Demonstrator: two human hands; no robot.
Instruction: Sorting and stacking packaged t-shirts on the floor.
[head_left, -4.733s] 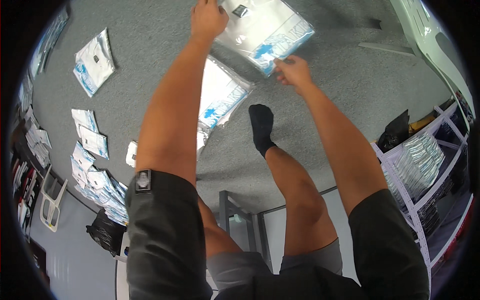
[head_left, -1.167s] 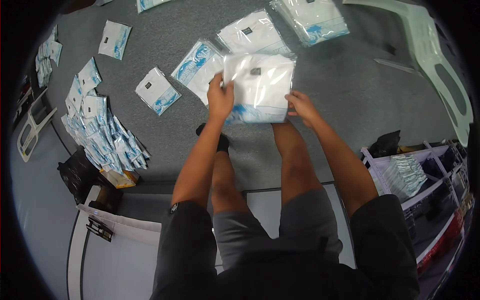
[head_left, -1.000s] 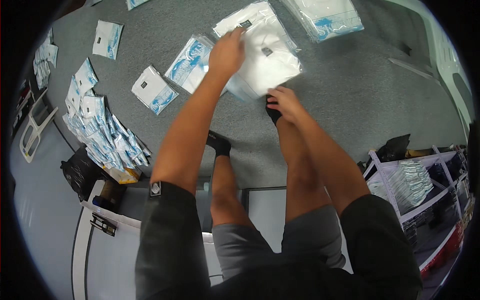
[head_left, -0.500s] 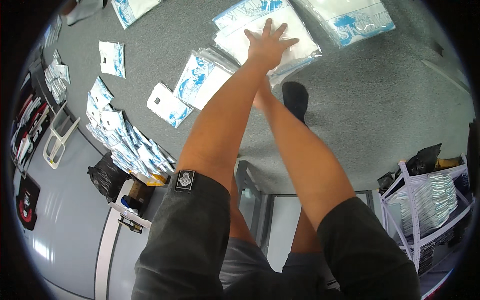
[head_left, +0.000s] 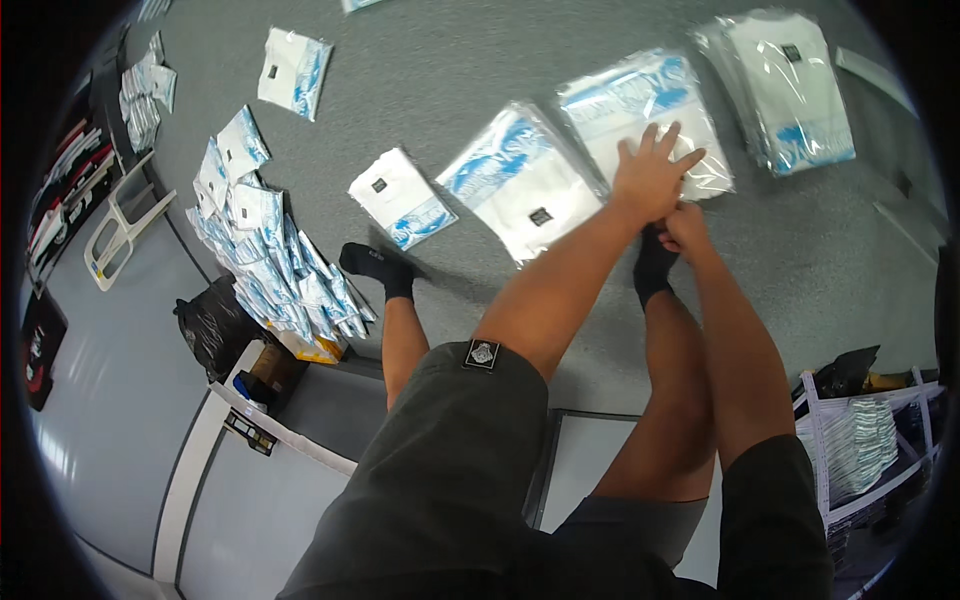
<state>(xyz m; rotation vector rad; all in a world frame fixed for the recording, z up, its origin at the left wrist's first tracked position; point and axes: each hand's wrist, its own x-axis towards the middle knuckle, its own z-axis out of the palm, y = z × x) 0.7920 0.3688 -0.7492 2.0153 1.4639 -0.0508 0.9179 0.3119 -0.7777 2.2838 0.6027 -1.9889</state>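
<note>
Left hand (head_left: 652,178) on bagged shirt (head_left: 648,118), seemingly.

The left hand (head_left: 650,175) covers part of the clear-bagged white garment (head_left: 650,115), and the right hand (head_left: 685,225) is half hidden behind it.

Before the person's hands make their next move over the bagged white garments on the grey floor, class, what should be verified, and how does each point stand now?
1. Left hand flat on the bagged garment, fingers spread: ok.
2. Right hand gripping anything: cannot tell, it is tucked under the left wrist.
3. That bag lies apart from the right-hand stack: ok.
4. Neighbouring bag to the left not overlapped: cannot tell, edges meet.
5. Feet off the bags: ok.
</note>
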